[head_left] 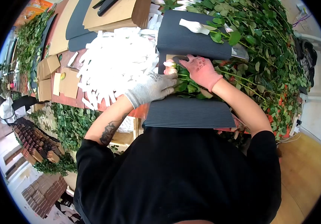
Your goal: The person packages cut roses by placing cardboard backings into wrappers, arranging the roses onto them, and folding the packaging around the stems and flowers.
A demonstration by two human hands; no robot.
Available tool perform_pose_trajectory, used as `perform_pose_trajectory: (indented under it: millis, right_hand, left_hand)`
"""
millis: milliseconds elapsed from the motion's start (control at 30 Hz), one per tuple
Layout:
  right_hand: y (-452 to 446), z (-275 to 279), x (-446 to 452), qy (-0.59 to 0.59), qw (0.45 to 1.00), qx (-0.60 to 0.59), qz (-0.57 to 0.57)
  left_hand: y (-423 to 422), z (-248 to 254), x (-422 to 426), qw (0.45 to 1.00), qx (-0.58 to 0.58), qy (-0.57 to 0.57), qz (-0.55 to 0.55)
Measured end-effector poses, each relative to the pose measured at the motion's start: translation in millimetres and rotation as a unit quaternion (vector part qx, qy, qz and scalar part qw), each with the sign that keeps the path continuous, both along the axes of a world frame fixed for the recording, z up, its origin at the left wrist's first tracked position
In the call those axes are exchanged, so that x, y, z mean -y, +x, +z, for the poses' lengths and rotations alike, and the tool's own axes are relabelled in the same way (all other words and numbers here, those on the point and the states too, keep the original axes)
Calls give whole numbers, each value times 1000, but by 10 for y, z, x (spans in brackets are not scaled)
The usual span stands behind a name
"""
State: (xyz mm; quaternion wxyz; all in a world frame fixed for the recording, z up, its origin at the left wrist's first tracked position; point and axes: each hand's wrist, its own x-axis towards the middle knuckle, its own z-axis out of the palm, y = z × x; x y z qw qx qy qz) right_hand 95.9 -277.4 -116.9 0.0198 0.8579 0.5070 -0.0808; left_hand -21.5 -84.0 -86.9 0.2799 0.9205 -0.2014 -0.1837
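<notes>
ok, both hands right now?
Left hand: gloved, cupped against the roses; can't tell if it grips.
Right hand: gloved, at the stems just beside them; open or closed can't be told.

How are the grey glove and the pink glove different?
The grey glove looks pale all over; the pink glove has a dark part. The grey glove sits closer to the black shirt; the pink glove reaches farther from it. Both have writing on the back.

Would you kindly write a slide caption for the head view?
Grey-gloved left hand and pink-gloved right hand at roses between dark ribbed sheets.
</notes>
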Motion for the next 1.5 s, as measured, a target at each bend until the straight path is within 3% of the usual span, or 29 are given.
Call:
perform_pose_trajectory:
  millis: [100, 167, 267, 300, 333, 367, 400, 433, 467, 533, 600, 667, 700, 767, 833, 867, 900, 967, 1067, 1133, 1200, 1267, 1367, 1500]
  right_hand:
    - [-11, -10, 21, 7, 1000, 20, 16]
    - [-23, -36, 26, -19, 1000, 10, 3]
    - [-80, -52, 85, 55, 995, 79, 39]
    - [-149, 214, 83, 64, 993, 80, 55]
    - [-192, 544, 72, 74, 992, 79, 71]
    - [-188, 697, 107, 197, 971, 106, 85]
    - [-140, 839, 94, 194, 971, 108, 84]
    - [-65, 966, 60, 237, 958, 162, 21]
    - [21, 1025, 51, 277, 935, 216, -46]
    - [461, 921, 61, 215, 938, 268, -43]
    - [704, 972, -13, 5, 992, 102, -79]
    - [774, 922, 60, -20, 993, 114, -26]
    - [719, 1007, 155, 32, 989, 147, -5]
    - [746, 1341, 328, -101, 970, 204, -84]
    - [776, 1747, 835, 9, 916, 369, -157]
    - [746, 2010, 1049, 45, 882, 430, -189]
    - [696, 2266, 1205, 73, 853, 475, -205]
    - [458, 2484, 1181, 111, 852, 481, -176]
    - [-95, 2266, 796, 138, 940, 312, 7]
    - [-130, 1847, 567, 96, 960, 251, 83]
    - [-143, 1173, 269, -27, 988, 136, 72]
    - [-121, 567, 121, 30, 979, 181, 91]
    - [19, 177, 3, -17, 986, 146, 83]
    - [134, -153, 47, 18, 984, 152, 94]
  left_hand:
    - [5, 22, -20, 998, 55, -13, 1]
    - [67, 140, -27, 999, 9, -27, 30]
    - [119, -163, -17, 989, 122, -26, 80]
    - [155, 81, 38, 998, 16, 15, 63]
    - [179, 172, 55, 998, 24, 13, 62]
    - [186, 229, 68, 998, -7, 23, 66]
    - [177, 248, 85, 996, -40, 34, 69]
    - [123, -10, 44, 997, 36, 8, 67]
    - [76, 15, 14, 998, 38, 4, 58]
    - [96, 51, 80, 996, 45, 44, 61]
    - [99, -100, 3, 983, 144, 110, 3]
    - [112, -2, 95, 989, 118, 95, 0]
    - [106, 53, 88, 992, 76, 94, 18]
    - [134, 108, 79, 993, 77, 88, 15]
    - [100, 37, 76, 989, 108, 103, 9]
    - [98, -86, 61, 997, 60, 12, 50]
    - [87, -178, 72, 990, 134, 26, 39]
    - [12, -207, 44, 974, 214, 62, 49]
    - [-30, -225, 49, 977, 192, 74, 61]
    - [-21, -225, 62, 985, 154, 46, 68]
    - [3, -204, 73, 972, 214, 81, 53]
    - [1, -119, 82, 993, 88, 53, 60]
    - [-1, -197, 66, 989, 115, 55, 69]
    - [-19, -237, 74, 989, 125, 37, 73]
